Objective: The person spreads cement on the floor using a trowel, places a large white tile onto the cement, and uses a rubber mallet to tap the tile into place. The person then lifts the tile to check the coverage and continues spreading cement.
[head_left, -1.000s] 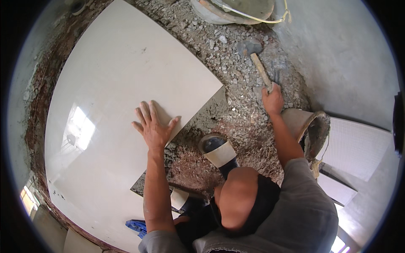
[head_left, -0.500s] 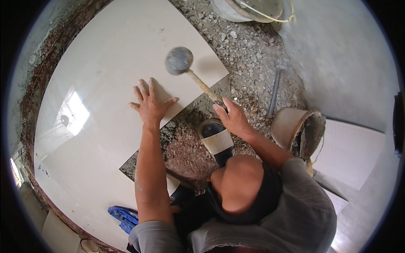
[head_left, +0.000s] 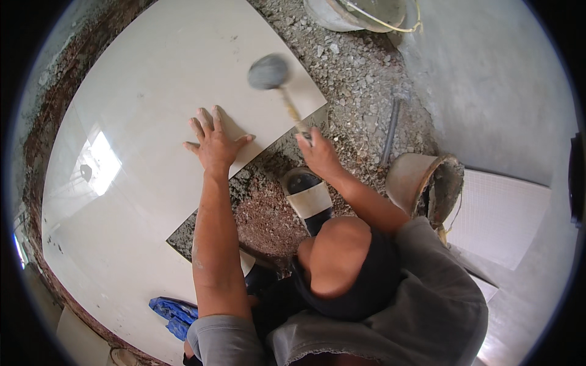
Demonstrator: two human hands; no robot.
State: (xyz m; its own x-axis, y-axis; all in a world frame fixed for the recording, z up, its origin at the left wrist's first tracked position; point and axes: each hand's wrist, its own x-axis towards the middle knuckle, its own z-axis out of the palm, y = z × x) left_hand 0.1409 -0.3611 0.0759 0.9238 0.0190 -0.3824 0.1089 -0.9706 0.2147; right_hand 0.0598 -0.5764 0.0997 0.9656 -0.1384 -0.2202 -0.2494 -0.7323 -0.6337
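Observation:
My left hand (head_left: 216, 146) lies palm down with fingers spread on a large cream glossy tile (head_left: 146, 67), which reflects a bright window. My right hand (head_left: 320, 155) grips a mallet by its pale handle; the grey head (head_left: 267, 72), smeared by motion, is over the tile near its right corner, above and right of my left fingers. Whether the head touches the surface I cannot tell. Dark grey mortar (head_left: 281, 143) and reddish rubble show along the tile's lower right edge, beside my sandalled foot (head_left: 308, 198).
A bucket (head_left: 329, 21) with a yellow handle stands at the top, another (head_left: 409, 180) lies tipped at right, by pale tiles (head_left: 500, 219). A grey bar (head_left: 390, 131) rests on gravel (head_left: 366, 73) beside the grey wall (head_left: 488, 73). Blue plastic (head_left: 174, 314) lies at lower left.
My right hand has brought the mallet leftward from the gravel to over the tile, then slightly upward. My left hand stays spread on the tile, a little higher in view.

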